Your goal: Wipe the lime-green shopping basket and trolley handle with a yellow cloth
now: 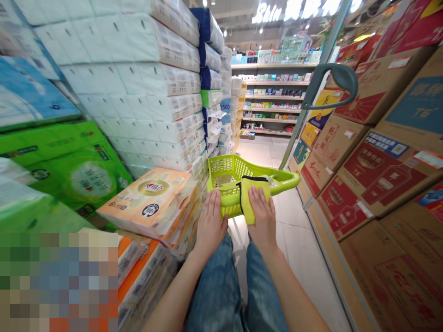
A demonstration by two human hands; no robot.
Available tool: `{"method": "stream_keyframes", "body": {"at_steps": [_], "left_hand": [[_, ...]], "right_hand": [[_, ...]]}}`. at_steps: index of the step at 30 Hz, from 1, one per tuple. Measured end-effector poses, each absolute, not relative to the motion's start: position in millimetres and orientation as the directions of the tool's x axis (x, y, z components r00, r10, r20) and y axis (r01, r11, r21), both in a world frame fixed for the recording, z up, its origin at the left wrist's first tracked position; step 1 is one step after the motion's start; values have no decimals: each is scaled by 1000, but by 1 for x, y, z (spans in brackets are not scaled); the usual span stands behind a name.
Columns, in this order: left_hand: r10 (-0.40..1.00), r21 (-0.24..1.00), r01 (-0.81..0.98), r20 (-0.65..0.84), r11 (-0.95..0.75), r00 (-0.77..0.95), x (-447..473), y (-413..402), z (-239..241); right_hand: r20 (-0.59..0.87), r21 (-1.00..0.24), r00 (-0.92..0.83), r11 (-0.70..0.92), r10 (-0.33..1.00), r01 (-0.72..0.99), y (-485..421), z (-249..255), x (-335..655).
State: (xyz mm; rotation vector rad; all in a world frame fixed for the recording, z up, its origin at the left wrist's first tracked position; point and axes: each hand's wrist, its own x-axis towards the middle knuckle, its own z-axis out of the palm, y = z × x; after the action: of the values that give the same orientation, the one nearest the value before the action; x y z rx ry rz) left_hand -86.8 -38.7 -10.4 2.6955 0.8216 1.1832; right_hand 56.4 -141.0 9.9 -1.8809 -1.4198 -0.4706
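Note:
A lime-green plastic shopping basket (226, 171) stands on the floor in front of my knees, its grey pull handle (332, 85) raised up to the right. My left hand (210, 220) lies flat on the basket's near rim, fingers stretched out and together, holding nothing. My right hand (262, 215) presses flat on a yellow-green cloth (251, 193) with a black edge, draped over the basket's near rim. My jeans-clad legs (224, 286) show below the hands.
Stacked packs of white tissue (145, 83) and green and orange paper packs (152, 198) wall the left. Brown and red cartons (374, 152) line the right. A tiled aisle floor (294, 235) runs ahead toward product shelves (273, 101).

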Motion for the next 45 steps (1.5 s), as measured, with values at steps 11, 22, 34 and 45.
{"method": "stream_keyframes", "body": {"at_steps": [11, 22, 34, 45], "left_hand": [[503, 276, 438, 643, -855, 577, -89, -38, -9], [503, 280, 435, 648, -856, 572, -88, -38, -12], [497, 255, 449, 644, -856, 582, -88, -38, -8], [500, 279, 432, 645, -858, 578, -88, -38, -11]], "right_hand": [[615, -218, 133, 6, 778, 976, -145, 19, 53], [638, -296, 247, -63, 729, 953, -130, 16, 33], [648, -171, 109, 5, 753, 985, -149, 20, 82], [650, -291, 222, -32, 727, 956, -129, 11, 31]]}}
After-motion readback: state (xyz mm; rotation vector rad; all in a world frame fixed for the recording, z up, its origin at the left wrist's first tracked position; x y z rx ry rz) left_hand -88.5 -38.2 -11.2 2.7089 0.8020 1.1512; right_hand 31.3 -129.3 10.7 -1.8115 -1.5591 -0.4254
